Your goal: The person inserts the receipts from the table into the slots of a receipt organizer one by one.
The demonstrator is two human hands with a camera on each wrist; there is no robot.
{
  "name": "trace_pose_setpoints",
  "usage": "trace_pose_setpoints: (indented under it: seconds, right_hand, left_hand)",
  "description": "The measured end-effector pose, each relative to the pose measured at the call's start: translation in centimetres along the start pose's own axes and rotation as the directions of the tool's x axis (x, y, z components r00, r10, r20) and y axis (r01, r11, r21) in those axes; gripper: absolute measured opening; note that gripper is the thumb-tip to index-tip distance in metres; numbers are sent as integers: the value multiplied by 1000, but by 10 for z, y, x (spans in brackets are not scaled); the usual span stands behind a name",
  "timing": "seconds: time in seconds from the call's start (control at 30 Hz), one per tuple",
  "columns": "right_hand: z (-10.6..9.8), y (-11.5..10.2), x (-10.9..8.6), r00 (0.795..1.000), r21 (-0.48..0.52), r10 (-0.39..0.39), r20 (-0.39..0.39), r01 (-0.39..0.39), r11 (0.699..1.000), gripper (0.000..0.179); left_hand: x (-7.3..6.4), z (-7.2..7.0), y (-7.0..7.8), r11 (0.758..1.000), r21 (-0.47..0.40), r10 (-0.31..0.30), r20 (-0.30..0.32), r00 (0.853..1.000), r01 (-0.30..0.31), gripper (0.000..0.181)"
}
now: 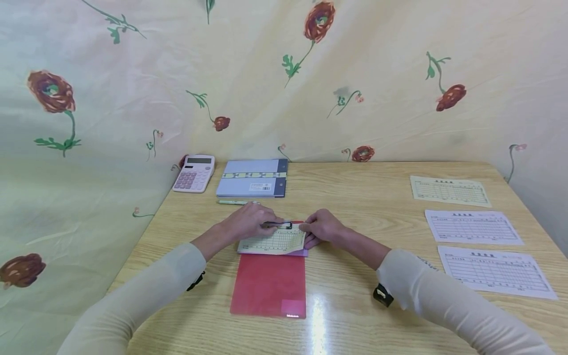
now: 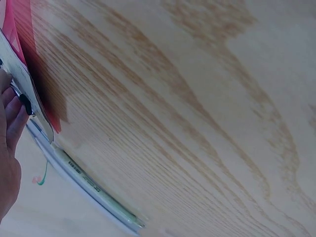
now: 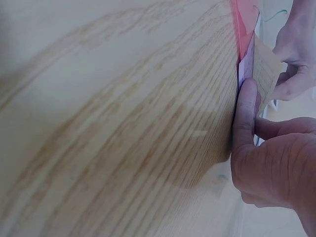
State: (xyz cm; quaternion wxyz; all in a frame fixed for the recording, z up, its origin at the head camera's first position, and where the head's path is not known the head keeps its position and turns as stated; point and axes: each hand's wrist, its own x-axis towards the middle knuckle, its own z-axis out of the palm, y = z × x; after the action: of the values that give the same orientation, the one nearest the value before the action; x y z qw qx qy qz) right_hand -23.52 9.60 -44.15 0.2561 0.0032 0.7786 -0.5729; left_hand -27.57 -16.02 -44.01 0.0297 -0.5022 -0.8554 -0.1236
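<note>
A red clipboard folder (image 1: 268, 286) lies on the table in front of the person, with a metal-and-black clip (image 1: 286, 225) at its far end. A pale green printed form (image 1: 270, 242) lies over a purple sheet (image 1: 298, 253) at that end. My left hand (image 1: 254, 221) holds the clip between thumb and fingers from the left. On the right, my right hand (image 1: 326, 228) pinches the form's edge, thumb on top and forefinger along the side. In the right wrist view, the form (image 3: 266, 69) rises at an angle off the purple sheet.
Behind the left hand lie a green pen (image 1: 237, 202), a blue notebook (image 1: 250, 180) and a pink calculator (image 1: 194, 173). Along the right side are a pale green form (image 1: 450, 191) and two white forms, one (image 1: 472, 228) behind the other (image 1: 494, 271). A flowered cloth (image 1: 266, 74) hangs behind the table.
</note>
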Motion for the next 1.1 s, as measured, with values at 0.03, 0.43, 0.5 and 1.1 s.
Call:
trace_pose_setpoints:
  seconds: [0.03,0.43,0.5,1.1]
  right_hand:
    - [0,-1,0,1000,-1,2,-1,-2,1000,24]
    - [1,-3,-1,1000,-2,-1,-9,1,1000,24]
    - [1,-4,-1,1000,-5,-4,-10,4,1000,24]
    - [-17,-3,-8,982,-79,-142,-127,133,988,19]
  left_hand:
    - [0,0,0,1000,-3,-1,2,1000,1,23]
    - [0,0,-1,1000,-12,-9,8,1000,10,24]
    - [0,0,-1,1000,-9,-17,14,1000,17,24]
    - [0,2,1,999,-7,-38,-6,999,38,23]
